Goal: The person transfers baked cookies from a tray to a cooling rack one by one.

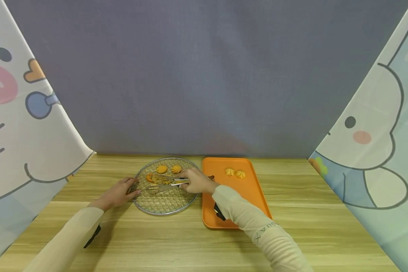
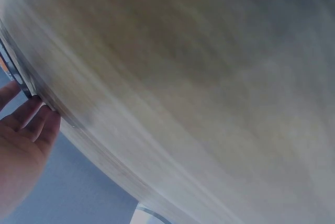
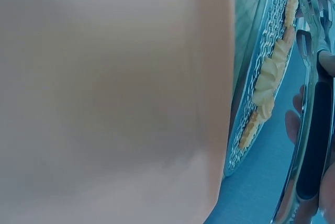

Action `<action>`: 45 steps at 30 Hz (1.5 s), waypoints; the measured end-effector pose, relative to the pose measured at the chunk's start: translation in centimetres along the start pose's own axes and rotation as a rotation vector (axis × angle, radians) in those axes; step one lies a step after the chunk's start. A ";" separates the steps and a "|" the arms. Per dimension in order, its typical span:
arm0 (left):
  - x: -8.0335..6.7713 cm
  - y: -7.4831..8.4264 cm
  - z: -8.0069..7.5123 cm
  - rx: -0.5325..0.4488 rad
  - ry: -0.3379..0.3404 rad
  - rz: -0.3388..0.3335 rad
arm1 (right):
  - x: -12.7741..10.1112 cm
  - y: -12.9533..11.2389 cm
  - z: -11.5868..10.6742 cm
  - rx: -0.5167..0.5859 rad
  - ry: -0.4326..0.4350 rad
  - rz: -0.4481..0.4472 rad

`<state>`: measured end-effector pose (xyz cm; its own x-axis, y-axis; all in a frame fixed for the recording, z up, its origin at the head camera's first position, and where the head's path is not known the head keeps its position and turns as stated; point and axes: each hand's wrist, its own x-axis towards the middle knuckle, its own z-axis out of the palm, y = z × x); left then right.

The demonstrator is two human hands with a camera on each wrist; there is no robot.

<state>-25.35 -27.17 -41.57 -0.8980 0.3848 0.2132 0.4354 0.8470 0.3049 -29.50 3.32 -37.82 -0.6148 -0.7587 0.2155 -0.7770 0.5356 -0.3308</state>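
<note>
Metal tongs [image 1: 163, 182] in the right hand [image 1: 198, 181], head view: fingers wrapped round the handle end, tips reaching left across the wire rack [image 1: 166, 206] toward a cookie [image 1: 150, 176] just past them. Tong arms look narrow, nearly together; cannot tell if they already pinch it. Two more cookies [image 1: 161, 169] [image 1: 176, 169] sit on the rack beyond the tongs. Left hand [image 1: 117, 193] lies flat on the table [image 1: 176, 241], fingers straight, fingertips touching the rack's left rim. Orange tray [image 1: 255, 196] is just right of the right hand, two pale cookies [image 1: 229, 172] [image 1: 240, 174] on its far part.

Left wrist view: mostly blurred table. Left hand [image 2: 21, 145] at lower left, fingers [image 2: 44, 124] straight and together, tips against the rack rim [image 2: 18, 80]. Holding nothing.

Right wrist view: rack [image 3: 261, 67] seen edge-on, a row of piped cookies [image 3: 269, 75] on the mesh. Tongs [image 3: 314, 130] run alongside, dark grip insert by the fingers, slotted tip up near the top cookie. Tray [image 3: 104, 98] fills the left, blurred.

Handling, my read:
- Cookies: light, rigid, brittle. Piped ridges will chip under a hard squeeze. Take one across its widest part, low near the base, light pressure only.
- Smooth steel on a dry ridged surface: some slip risk, so keep the cookie level.
- Rack: light, slides easily on the wood, hence the flat left hand at the rim.
- Tongs: springy, best held mid-handle for fine control.
</note>
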 end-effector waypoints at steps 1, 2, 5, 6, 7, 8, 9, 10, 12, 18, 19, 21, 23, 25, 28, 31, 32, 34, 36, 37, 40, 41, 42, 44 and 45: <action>0.0 0.0 0.0 0.001 0.001 0.001 | 0.0 0.0 -0.1 0.003 0.000 0.000; 0.0 0.0 0.0 0.001 0.003 0.004 | -0.1 0.0 -0.2 0.012 -0.001 0.000; 0.0 0.1 0.0 0.003 0.005 0.007 | -0.4 0.1 -0.6 0.019 -0.003 0.018; 0.0 0.1 0.0 0.004 0.006 0.009 | -0.5 0.1 -0.8 0.026 -0.006 0.032; -0.1 0.2 0.0 0.003 0.005 0.010 | -0.6 0.1 -1.0 0.039 -0.013 0.047; -0.1 0.2 0.0 0.004 0.005 0.011 | -0.7 0.1 -1.1 0.046 -0.018 0.060; -0.1 0.1 0.0 0.005 0.005 0.009 | -0.8 0.1 -1.3 0.051 -0.022 0.070; -0.1 0.1 0.0 0.006 0.005 0.009 | -0.9 0.2 -1.4 0.051 -0.022 0.072; -0.1 0.0 0.0 0.008 0.005 0.012 | -1.2 0.4 -1.7 0.054 -0.024 0.071; -0.1 -0.3 0.3 0.006 0.006 0.008 | -2.1 1.2 -2.2 0.016 0.001 0.046; -0.1 -0.4 0.3 0.006 0.006 0.006 | -2.3 1.4 -2.3 0.014 0.006 0.046; -0.1 -0.3 0.3 0.008 0.006 0.004 | -2.7 1.8 -2.4 0.015 0.013 0.050; -0.1 -0.3 0.2 0.010 0.007 0.006 | -3.1 2.3 -2.5 0.040 0.016 0.061; -0.1 -0.1 0.2 0.013 0.008 0.006 | -3.5 2.7 -2.7 0.060 0.024 0.069; -0.1 0.0 0.1 0.011 0.007 0.008 | -4.3 3.3 -3.1 0.080 0.040 0.089; -0.1 0.0 0.0 0.006 0.005 0.007 | -5.0 3.9 -3.5 0.078 0.058 0.110; -0.1 0.0 0.1 0.006 0.005 0.007 | -5.3 4.2 -3.6 0.064 0.067 0.117; 0.0 0.0 0.1 0.006 0.003 0.007 | -5.8 4.7 -3.9 0.068 0.077 0.126; 0.0 -0.1 0.1 0.004 0.003 0.006 | -6.3 5.3 -4.1 0.064 0.090 0.129; 0.0 -0.1 0.1 0.003 0.003 0.006 | -6.6 5.6 -4.2 0.064 0.096 0.138; 0.0 -0.1 0.1 0.004 0.001 0.003 | -7.6 6.3 -4.6 0.068 0.107 0.150; 0.1 -0.2 0.2 0.005 0.001 0.002 | -7.9 6.6 -4.8 0.070 0.107 0.163; 0.1 -0.2 0.2 0.007 0.000 0.000 | -8.2 6.8 -4.9 0.070 0.105 0.180; 0.1 -0.1 0.2 0.011 -0.003 -0.002 | -8.8 7.1 -5.2 0.076 0.101 0.202; 0.1 -0.1 0.1 0.012 -0.003 -0.003 | -9.1 7.3 -5.4 0.076 0.098 0.217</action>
<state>-25.47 -27.17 -41.72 -0.8994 0.3838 0.2093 0.4323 0.8524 0.2941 -30.29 16.13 -37.24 -0.7795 -0.5870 0.2187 -0.6148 0.6498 -0.4469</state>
